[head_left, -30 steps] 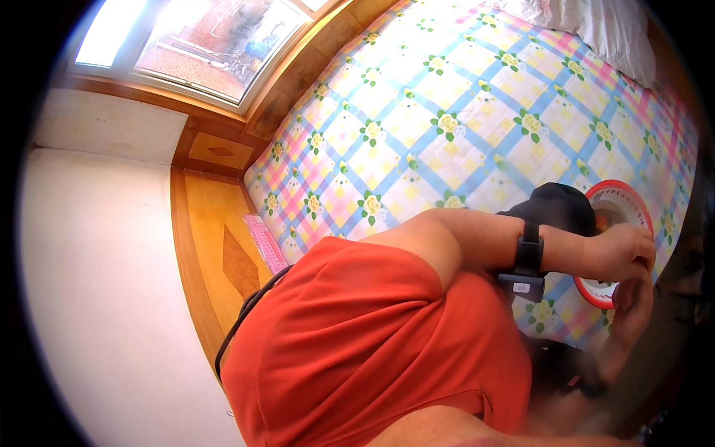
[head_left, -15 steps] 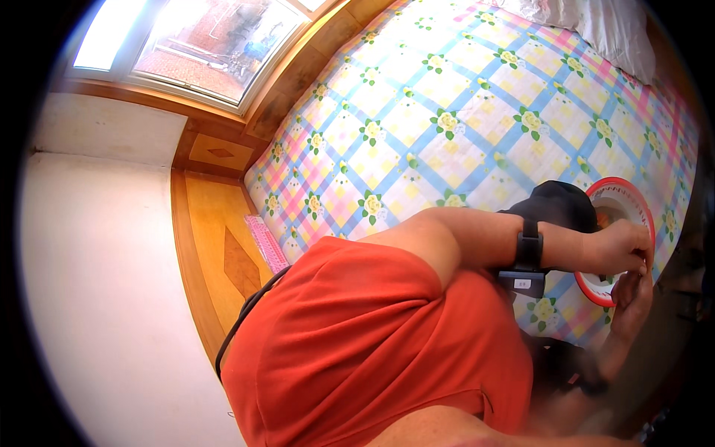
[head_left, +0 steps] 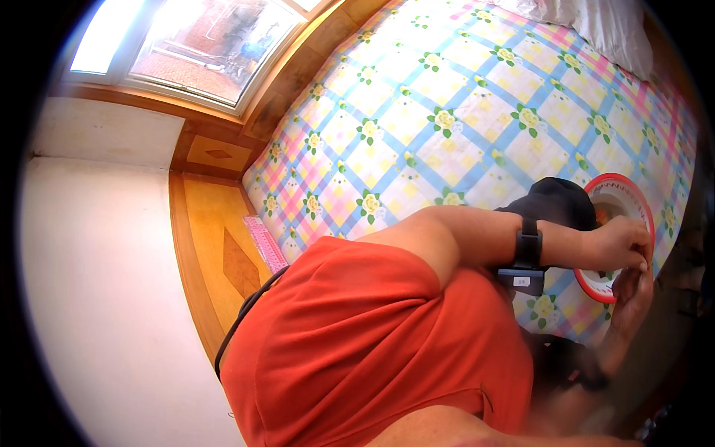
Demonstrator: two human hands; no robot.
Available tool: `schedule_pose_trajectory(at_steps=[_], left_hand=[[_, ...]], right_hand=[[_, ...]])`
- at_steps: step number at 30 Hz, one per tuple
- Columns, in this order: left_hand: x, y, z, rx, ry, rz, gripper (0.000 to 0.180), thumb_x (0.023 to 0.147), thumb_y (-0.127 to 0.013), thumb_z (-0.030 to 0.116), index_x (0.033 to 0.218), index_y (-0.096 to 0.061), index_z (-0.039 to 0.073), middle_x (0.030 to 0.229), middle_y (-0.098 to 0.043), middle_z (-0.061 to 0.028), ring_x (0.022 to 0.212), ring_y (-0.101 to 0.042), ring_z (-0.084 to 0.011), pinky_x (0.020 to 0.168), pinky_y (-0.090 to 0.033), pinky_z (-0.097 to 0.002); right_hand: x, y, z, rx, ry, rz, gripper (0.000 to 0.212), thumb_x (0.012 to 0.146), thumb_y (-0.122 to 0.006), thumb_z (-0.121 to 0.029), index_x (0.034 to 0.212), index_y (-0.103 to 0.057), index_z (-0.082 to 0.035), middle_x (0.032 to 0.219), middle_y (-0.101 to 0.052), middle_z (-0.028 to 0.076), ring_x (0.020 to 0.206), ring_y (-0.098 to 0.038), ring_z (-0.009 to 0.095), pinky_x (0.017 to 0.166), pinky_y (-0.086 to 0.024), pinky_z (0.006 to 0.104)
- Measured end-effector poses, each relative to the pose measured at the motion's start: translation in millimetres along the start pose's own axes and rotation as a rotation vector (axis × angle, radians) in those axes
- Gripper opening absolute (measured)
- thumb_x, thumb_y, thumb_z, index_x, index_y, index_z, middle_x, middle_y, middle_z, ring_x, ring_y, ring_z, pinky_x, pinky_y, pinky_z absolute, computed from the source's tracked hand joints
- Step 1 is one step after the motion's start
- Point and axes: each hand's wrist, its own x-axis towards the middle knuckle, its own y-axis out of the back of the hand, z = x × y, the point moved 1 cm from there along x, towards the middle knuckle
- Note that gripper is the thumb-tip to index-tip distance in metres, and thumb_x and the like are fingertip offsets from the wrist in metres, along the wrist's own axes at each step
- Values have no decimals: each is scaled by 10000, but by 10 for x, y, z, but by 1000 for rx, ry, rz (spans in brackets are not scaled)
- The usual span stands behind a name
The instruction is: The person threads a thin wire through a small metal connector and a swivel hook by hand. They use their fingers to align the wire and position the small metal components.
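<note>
At the right, my left hand [head_left: 617, 244] is closed, fingers pinched together, over a white enamel-like basin [head_left: 640, 195] with a red rim. My right hand [head_left: 633, 286] meets it from below at the basin's near right edge, its fingers curled against the left hand's fingertips. Whatever is between the fingers is too small or hidden to make out. Inside the basin some orange and dark bits show in part; my left hand covers much of the rest. Each wrist wears a black strap, and the left strap [head_left: 529, 244] carries a small dark box.
The basin stands on a bed-like surface with a checked floral cover [head_left: 447, 123]. Beside it lies a black cloth-like thing [head_left: 560, 200]. A pink patterned strip [head_left: 266, 244] lies by the wooden edge. White fabric [head_left: 607, 33] is at the far right, a window [head_left: 212, 52] at the far left.
Both hands stay together over the basin with only slight finger movement. The whole view has shifted a little.
</note>
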Motion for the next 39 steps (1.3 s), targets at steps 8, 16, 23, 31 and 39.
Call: schedule_pose_trajectory(at_steps=[8, 16, 23, 31, 39], left_hand=[[17, -66, -35, -12, -1, -5, 131, 717, -755, 97, 799, -671, 38, 790, -597, -97, 748, -618, -243, 650, -481, -332], [-34, -74, -8, -14, 5, -12, 122, 721, -746, 86, 807, -673, 39, 779, -594, -98, 741, -621, -244, 655, -487, -331], [25, -273, 103, -172, 205, -232, 157, 866, -591, 109, 967, -656, 8, 930, -622, -94, 858, -619, -196, 767, -485, -303], [592, -869, 69, -490, 317, -493, 263, 959, -532, 141, 1177, -527, -7, 798, -595, -60, 665, -599, -132, 608, -511, -255], [805, -1326, -136, -725, 595, -694, 316, 961, -544, 231, 1168, -566, -7, 715, -586, -31, 554, -553, -90, 508, -460, -211]], right_hand=[[10, 84, -2, 9, 26, -41, 234, 975, -449, -274, 952, -549, -64, 626, -309, -69, 515, -288, 22, 465, -228, 198], [31, 271, 108, 13, 36, -136, 257, 964, -456, -267, 1011, -571, -43, 619, -312, -70, 509, -282, 23, 469, -241, 200], [-151, 489, -18, -290, 225, -38, 359, 937, -483, -300, 1173, -588, -51, 759, -500, -57, 607, -426, 24, 501, -332, 207], [-42, 731, -326, 209, 351, 17, 323, 962, -478, -292, 1169, -558, -58, 665, -455, -35, 561, -406, 58, 507, -347, 224], [-9, 1048, -267, 326, 431, 118, 368, 959, -515, -339, 1190, -536, -53, 689, -478, -9, 557, -435, 71, 506, -375, 221]])
